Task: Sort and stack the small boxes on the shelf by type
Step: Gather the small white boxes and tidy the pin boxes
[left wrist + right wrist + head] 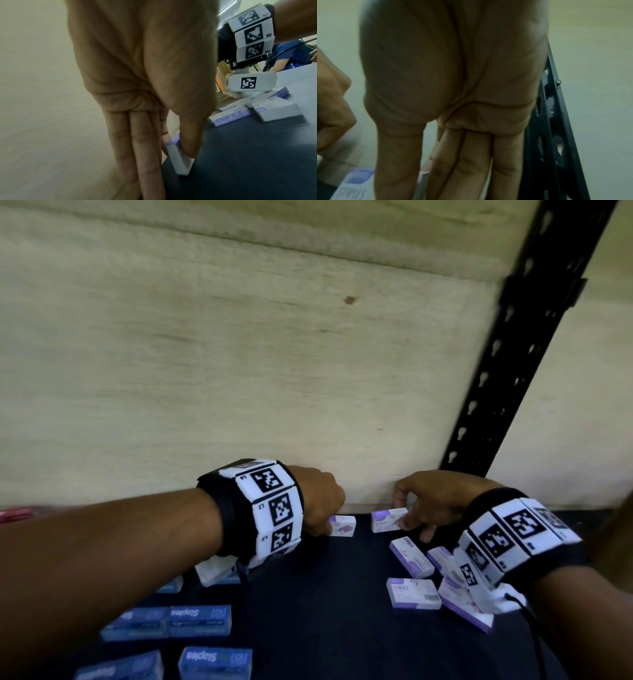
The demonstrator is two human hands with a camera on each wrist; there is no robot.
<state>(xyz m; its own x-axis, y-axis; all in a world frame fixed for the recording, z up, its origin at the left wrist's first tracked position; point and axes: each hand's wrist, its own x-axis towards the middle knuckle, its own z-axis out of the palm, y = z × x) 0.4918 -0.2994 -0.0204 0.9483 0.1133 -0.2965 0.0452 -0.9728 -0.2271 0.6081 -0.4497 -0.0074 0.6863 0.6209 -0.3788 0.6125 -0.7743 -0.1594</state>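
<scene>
Two purple-and-white staple boxes lie at the back of the dark shelf (325, 594), close to the wooden back panel. My left hand (323, 518) pinches the left purple box (344, 525); in the left wrist view the thumb and fingers of the left hand (176, 151) hold this box (178, 162) on its edge. My right hand (402, 513) grips the right purple box (387, 520) between thumb and fingers, and its "STAPLES" face (354, 186) shows beside the thumb. Several loose purple boxes (412, 594) lie under my right wrist. Several blue staple boxes (200, 619) lie front left.
A black perforated upright post (507, 371) rises at the back right, close to my right hand. The wooden back panel (239, 354) closes off the shelf behind both hands. A red object (15, 513) shows at the far left edge. Bare dark shelf lies between the blue and purple groups.
</scene>
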